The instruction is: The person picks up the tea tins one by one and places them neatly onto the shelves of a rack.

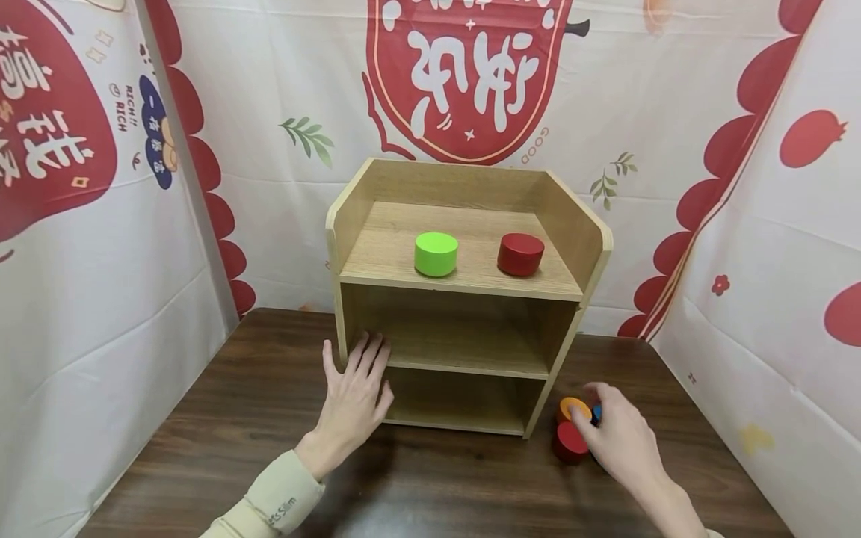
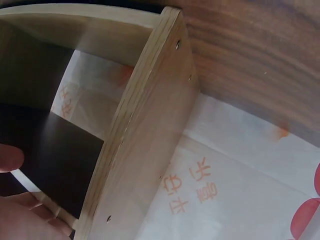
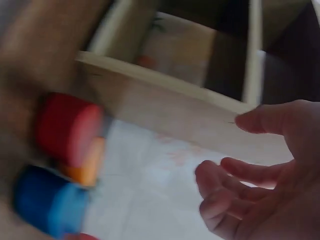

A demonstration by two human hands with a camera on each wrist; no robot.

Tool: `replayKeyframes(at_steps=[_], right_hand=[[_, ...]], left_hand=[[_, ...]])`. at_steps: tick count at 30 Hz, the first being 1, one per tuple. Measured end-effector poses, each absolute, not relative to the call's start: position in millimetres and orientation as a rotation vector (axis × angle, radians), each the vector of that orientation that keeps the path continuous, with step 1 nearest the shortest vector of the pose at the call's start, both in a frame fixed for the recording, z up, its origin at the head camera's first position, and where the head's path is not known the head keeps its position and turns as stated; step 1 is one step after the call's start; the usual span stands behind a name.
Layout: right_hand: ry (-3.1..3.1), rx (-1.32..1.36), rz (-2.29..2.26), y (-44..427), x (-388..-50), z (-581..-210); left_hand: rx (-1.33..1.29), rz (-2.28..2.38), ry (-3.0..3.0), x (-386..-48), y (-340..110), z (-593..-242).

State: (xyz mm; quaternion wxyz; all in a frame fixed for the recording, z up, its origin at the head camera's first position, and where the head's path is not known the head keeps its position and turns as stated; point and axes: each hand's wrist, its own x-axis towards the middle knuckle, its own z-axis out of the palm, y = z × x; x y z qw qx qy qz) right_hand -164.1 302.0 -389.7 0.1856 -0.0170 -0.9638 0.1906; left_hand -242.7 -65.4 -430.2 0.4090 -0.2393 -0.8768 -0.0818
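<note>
A wooden shelf unit stands on the dark table. On its top board sit a green round block and a red round block. My left hand rests at the unit's left front, fingers spread over the middle board's edge; thumb and fingertips also show in the left wrist view. Beside the unit's lower right, my right hand hovers over a cluster: a red block, an orange block and a mostly hidden blue block. The right wrist view shows its bent fingers holding nothing.
The brown tabletop carries the shelf unit and loose blocks. White printed cloth closes off the back and both sides. Another red piece barely shows at the right wrist view's lower edge.
</note>
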Motion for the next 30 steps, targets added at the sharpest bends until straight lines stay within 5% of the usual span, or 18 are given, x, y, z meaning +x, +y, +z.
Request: replayKeyframes(at_steps=[14, 30], right_hand=[[-3.09, -0.313, 0.472, 322.4, -176.4, -447.4], [-3.076, -0.258, 0.652, 327.7, -182.8, -468.1]], left_hand=[[-0.618, -0.227, -2.274, -242.6, -67.1, -428.3], [-0.58, -0.301, -2.27, -244.4, -67.4, -425.3]])
